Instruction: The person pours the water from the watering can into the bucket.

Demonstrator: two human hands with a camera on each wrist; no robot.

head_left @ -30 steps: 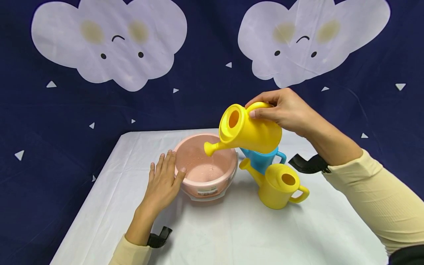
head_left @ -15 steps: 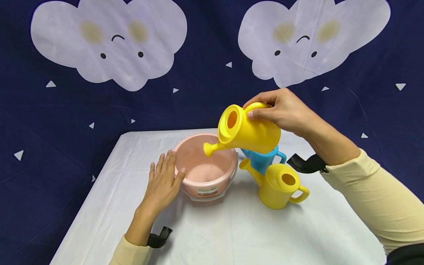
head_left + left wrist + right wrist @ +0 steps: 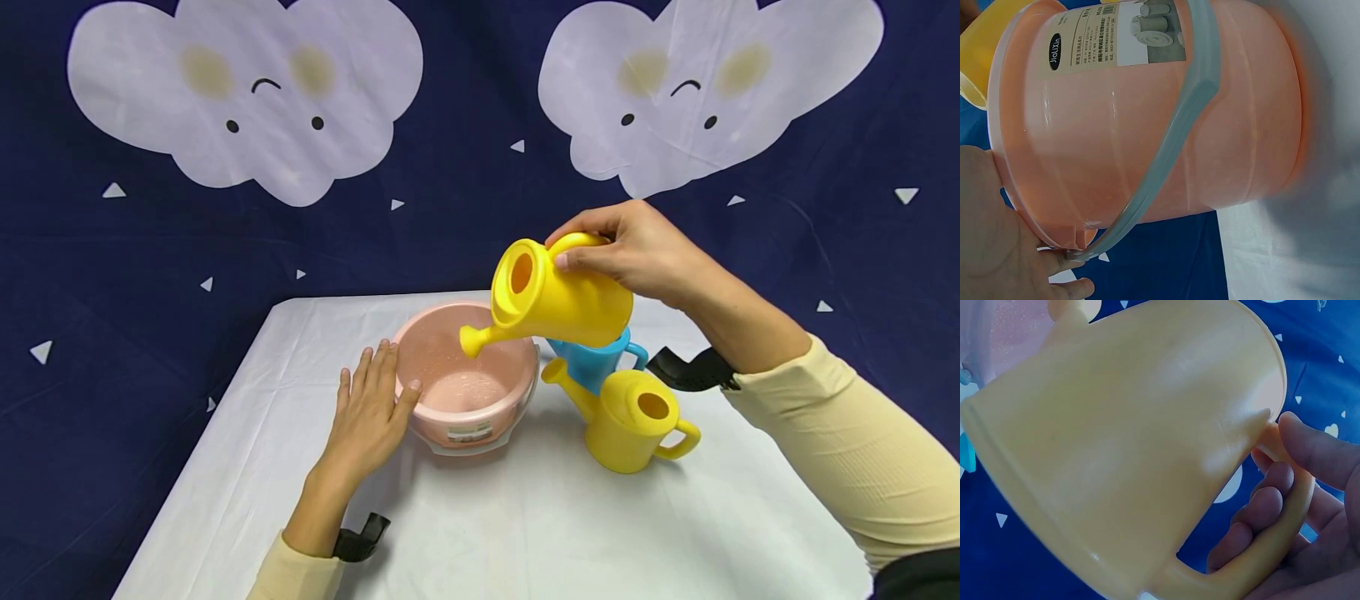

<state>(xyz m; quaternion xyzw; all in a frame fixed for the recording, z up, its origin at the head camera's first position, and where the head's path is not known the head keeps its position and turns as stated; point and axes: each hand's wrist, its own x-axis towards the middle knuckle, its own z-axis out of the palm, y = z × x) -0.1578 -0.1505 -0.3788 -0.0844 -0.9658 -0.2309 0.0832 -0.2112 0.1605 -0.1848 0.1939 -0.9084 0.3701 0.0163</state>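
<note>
My right hand grips the handle of a yellow watering can, holding it tilted with the spout over a pink bucket. In the right wrist view, the fingers curl through the handle of the watering can. Droplets and a little water show inside the bucket. My left hand rests with straight fingers against the bucket's left rim. The left wrist view shows the bucket's side, with its grey handle hanging down and the left palm at the rim.
A second yellow watering can stands upright right of the bucket. Behind it is a blue watering can, partly hidden by the raised one. All stand on a white-covered table before a dark blue cloth with printed clouds.
The right hand and its watering can have shifted slightly left, with the tilt about the same. Water drops in the bucket have changed. The left hand and bucket have stayed put.
</note>
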